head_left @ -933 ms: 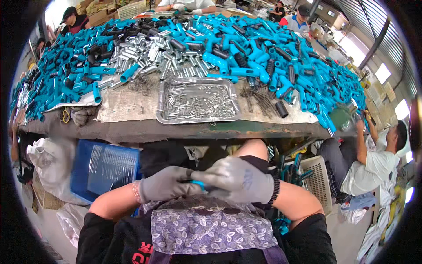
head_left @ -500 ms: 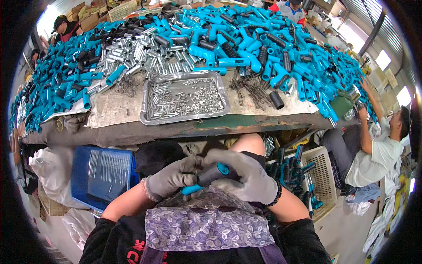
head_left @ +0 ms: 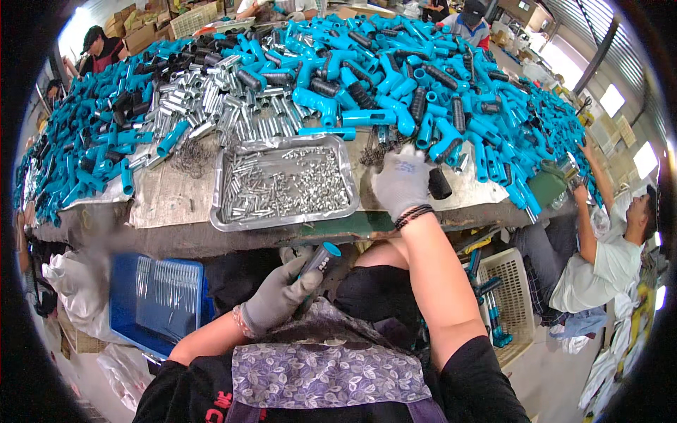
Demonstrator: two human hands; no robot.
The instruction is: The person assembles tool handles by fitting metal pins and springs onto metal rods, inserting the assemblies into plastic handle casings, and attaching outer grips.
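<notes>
The bench point(head_left: 176, 204) was big and full. A huge heap of blue plastic handles point(head_left: 395, 77) covered its far half, with black sleeves mixed in. Left of the middle of that heap lay a pile of shiny metal tubes point(head_left: 233, 106). Nearer than the heap, at the front of the bench, sat a metal tray point(head_left: 285, 211) holding many small silver pins. Below the bench, left of the tray, stood a blue crate point(head_left: 155, 299) with thin rods in it. Right of the tray and lower down stood a white basket point(head_left: 511, 296), and beyond it a co-worker in a white shirt point(head_left: 599, 264) reached up to the bench.

A moment before, both gloved hands had been together in the lap, working on one handle. Now they had split up. The right hand point(head_left: 402, 183) had gone up to the bench, just right of the tray, at the near edge of the heap. Its fingers were spread over small bits and springs there, and a black sleeve point(head_left: 439, 185) lay just beside it. I could not tell if it had closed on anything.

The left hand point(head_left: 278, 296) stayed low, below the tray. Its grip was closed around a dark handle with a blue end point(head_left: 319, 259), tilted up toward the bench. So that piece looked set for its next bit, and the right hand seemed to be fetching it.
</notes>
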